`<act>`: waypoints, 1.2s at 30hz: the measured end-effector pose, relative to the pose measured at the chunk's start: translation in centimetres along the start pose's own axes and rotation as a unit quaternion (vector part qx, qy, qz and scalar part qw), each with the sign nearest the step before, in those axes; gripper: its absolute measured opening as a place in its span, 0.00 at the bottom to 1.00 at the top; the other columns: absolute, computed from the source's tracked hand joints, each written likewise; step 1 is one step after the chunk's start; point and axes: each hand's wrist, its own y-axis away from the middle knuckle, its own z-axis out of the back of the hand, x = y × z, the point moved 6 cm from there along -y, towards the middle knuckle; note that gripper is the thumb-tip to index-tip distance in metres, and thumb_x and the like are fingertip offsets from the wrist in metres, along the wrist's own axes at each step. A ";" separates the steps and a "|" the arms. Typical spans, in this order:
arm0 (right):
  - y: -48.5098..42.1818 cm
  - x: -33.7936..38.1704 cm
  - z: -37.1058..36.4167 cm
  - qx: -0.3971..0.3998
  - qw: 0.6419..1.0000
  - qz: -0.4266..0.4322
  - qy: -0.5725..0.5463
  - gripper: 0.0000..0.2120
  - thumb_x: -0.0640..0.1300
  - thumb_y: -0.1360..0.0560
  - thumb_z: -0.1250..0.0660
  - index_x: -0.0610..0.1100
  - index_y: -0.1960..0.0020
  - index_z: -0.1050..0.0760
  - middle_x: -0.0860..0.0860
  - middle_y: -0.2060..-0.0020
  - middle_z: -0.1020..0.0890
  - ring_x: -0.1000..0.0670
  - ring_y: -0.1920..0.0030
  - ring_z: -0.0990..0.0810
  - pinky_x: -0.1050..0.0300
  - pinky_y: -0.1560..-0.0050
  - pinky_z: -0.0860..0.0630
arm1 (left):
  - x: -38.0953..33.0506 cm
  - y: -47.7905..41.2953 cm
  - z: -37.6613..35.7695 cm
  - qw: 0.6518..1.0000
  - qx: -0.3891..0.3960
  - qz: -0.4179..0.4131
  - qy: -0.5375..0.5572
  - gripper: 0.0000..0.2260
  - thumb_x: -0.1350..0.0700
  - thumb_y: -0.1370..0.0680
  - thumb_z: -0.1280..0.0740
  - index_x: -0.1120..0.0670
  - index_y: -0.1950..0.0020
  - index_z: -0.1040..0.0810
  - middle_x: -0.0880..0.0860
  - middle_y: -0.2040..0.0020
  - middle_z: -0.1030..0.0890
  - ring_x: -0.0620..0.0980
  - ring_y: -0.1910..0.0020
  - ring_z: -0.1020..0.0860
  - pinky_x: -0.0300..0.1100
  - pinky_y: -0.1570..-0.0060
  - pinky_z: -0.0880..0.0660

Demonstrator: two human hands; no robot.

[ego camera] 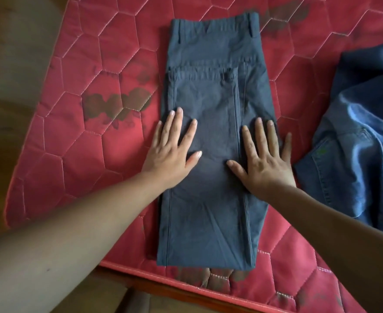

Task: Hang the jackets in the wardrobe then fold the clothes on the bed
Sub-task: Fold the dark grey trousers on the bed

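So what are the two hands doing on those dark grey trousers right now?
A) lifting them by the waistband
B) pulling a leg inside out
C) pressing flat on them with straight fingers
C: the left hand and right hand lie flat, fingers spread, on the folded trousers on the red mattress.

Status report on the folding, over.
Both open: left hand and right hand flat on grey trousers. Trousers folded lengthwise on red mattress. Blue denim garment crumpled at right, apart.
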 end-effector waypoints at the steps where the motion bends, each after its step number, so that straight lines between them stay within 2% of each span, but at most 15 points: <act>1: -0.2 0.1 0.7 -0.014 1.000 -0.008 -0.009 0.43 0.72 0.21 0.54 0.46 0.16 0.56 0.43 0.17 0.55 0.41 0.18 0.61 0.26 0.23 0.56 | 0.0 -0.2 0.4 1.000 -0.002 -0.004 0.012 0.33 0.38 0.18 0.49 0.53 0.17 0.46 0.63 0.17 0.54 0.60 0.18 0.54 0.62 0.22 0.49; 3: -1.6 0.6 2.8 -0.073 0.997 -0.003 -0.040 0.41 0.66 0.20 0.48 0.43 0.17 0.50 0.41 0.17 0.50 0.39 0.18 0.55 0.26 0.23 0.55 | 0.4 -1.7 1.9 0.999 -0.039 -0.013 0.033 0.31 0.41 0.18 0.46 0.53 0.18 0.41 0.63 0.18 0.49 0.61 0.18 0.50 0.63 0.22 0.47; 5: -4.9 1.7 5.0 -0.115 0.990 0.041 -0.065 0.38 0.63 0.19 0.46 0.42 0.17 0.48 0.42 0.17 0.50 0.39 0.18 0.55 0.30 0.21 0.55 | 1.3 -4.6 3.1 0.996 -0.077 -0.006 0.037 0.29 0.43 0.17 0.45 0.54 0.18 0.42 0.63 0.18 0.49 0.62 0.18 0.50 0.60 0.22 0.47; 7: -9.2 3.0 5.7 -0.097 0.992 0.075 -0.042 0.37 0.64 0.17 0.50 0.43 0.16 0.52 0.43 0.17 0.55 0.41 0.18 0.59 0.35 0.20 0.58 | 2.4 -7.7 3.1 0.996 -0.075 0.025 0.036 0.31 0.43 0.17 0.46 0.55 0.17 0.46 0.63 0.18 0.51 0.62 0.18 0.52 0.60 0.21 0.49; 9: -12.4 3.2 5.1 -0.064 0.996 0.062 -0.019 0.39 0.68 0.18 0.55 0.45 0.16 0.58 0.44 0.17 0.60 0.43 0.18 0.63 0.38 0.20 0.60 | 3.5 -9.5 2.3 0.996 -0.059 0.057 0.028 0.33 0.41 0.17 0.47 0.55 0.17 0.49 0.63 0.17 0.53 0.61 0.18 0.53 0.60 0.21 0.50; 12: -13.8 2.3 3.8 -0.057 0.998 0.033 -0.011 0.40 0.71 0.19 0.61 0.49 0.17 0.62 0.44 0.17 0.61 0.44 0.18 0.65 0.38 0.20 0.60 | 4.0 -10.0 1.3 0.996 -0.057 0.066 0.018 0.34 0.39 0.18 0.50 0.53 0.16 0.52 0.61 0.17 0.53 0.59 0.18 0.52 0.57 0.20 0.52; 15: -13.5 2.3 4.3 -0.048 0.998 0.030 -0.024 0.40 0.71 0.19 0.60 0.49 0.17 0.63 0.45 0.17 0.61 0.45 0.18 0.65 0.38 0.20 0.60 | 4.0 -10.0 2.0 0.995 -0.063 0.072 0.032 0.34 0.38 0.18 0.48 0.53 0.16 0.51 0.61 0.17 0.51 0.60 0.18 0.49 0.57 0.21 0.50; 17: -13.5 2.3 5.4 -0.047 0.997 0.028 -0.063 0.41 0.70 0.19 0.52 0.48 0.16 0.59 0.44 0.17 0.55 0.44 0.18 0.59 0.39 0.19 0.57 | 4.3 -10.6 3.3 0.995 -0.060 0.072 0.040 0.35 0.37 0.20 0.44 0.51 0.17 0.47 0.61 0.19 0.44 0.61 0.21 0.43 0.59 0.25 0.43; 19: -14.0 2.1 7.4 -0.062 0.991 0.026 -0.112 0.40 0.63 0.21 0.38 0.47 0.17 0.48 0.43 0.21 0.39 0.40 0.20 0.45 0.40 0.22 0.46 | 5.7 -11.8 5.2 0.994 -0.049 0.086 0.049 0.36 0.36 0.23 0.36 0.50 0.19 0.40 0.57 0.26 0.34 0.60 0.27 0.34 0.59 0.32 0.36; 22: -15.9 1.3 10.0 -0.047 0.985 0.009 -0.168 0.30 0.54 0.24 0.28 0.46 0.26 0.31 0.42 0.35 0.26 0.39 0.33 0.31 0.45 0.36 0.34 | 8.1 -14.2 7.7 0.981 0.012 0.126 0.147 0.21 0.42 0.27 0.28 0.46 0.37 0.24 0.51 0.38 0.28 0.55 0.37 0.28 0.52 0.39 0.33; 24: -17.1 0.6 10.3 0.010 0.966 -0.021 -0.256 0.22 0.49 0.26 0.25 0.44 0.35 0.23 0.43 0.42 0.23 0.42 0.40 0.25 0.55 0.48 0.32 | 8.9 -15.1 8.1 0.951 0.057 0.147 0.265 0.13 0.50 0.29 0.25 0.46 0.48 0.24 0.50 0.44 0.25 0.51 0.48 0.24 0.43 0.50 0.27; 26: -16.9 0.0 9.6 0.026 0.946 -0.045 -0.319 0.11 0.45 0.26 0.25 0.44 0.46 0.21 0.47 0.54 0.22 0.46 0.51 0.24 0.60 0.57 0.37 | 8.8 -14.3 7.7 0.914 0.081 0.163 0.364 0.13 0.56 0.28 0.25 0.47 0.48 0.24 0.50 0.47 0.20 0.50 0.56 0.21 0.39 0.58 0.25; 29: -15.5 -0.5 9.5 -0.010 0.918 -0.076 -0.389 0.07 0.44 0.25 0.26 0.48 0.55 0.24 0.54 0.67 0.26 0.48 0.59 0.26 0.59 0.62 0.39 | 8.3 -12.2 6.8 0.876 0.082 0.175 0.442 0.16 0.58 0.24 0.26 0.51 0.38 0.23 0.46 0.44 0.19 0.45 0.45 0.21 0.42 0.44 0.26; 33: -17.9 -1.3 12.4 -0.081 0.908 -0.098 -0.400 0.10 0.46 0.25 0.26 0.39 0.52 0.19 0.47 0.63 0.22 0.47 0.60 0.25 0.56 0.61 0.34 | 9.5 -14.4 8.3 0.853 0.008 0.182 0.489 0.09 0.54 0.24 0.25 0.46 0.46 0.22 0.48 0.53 0.15 0.45 0.57 0.18 0.43 0.50 0.23; 36: -22.2 -1.9 15.3 -0.113 0.919 -0.088 -0.367 0.08 0.46 0.24 0.28 0.41 0.50 0.19 0.47 0.60 0.22 0.48 0.57 0.25 0.57 0.60 0.34 | 11.0 -19.3 9.4 0.849 -0.033 0.208 0.485 0.11 0.54 0.23 0.26 0.52 0.43 0.22 0.50 0.55 0.16 0.46 0.60 0.20 0.45 0.54 0.20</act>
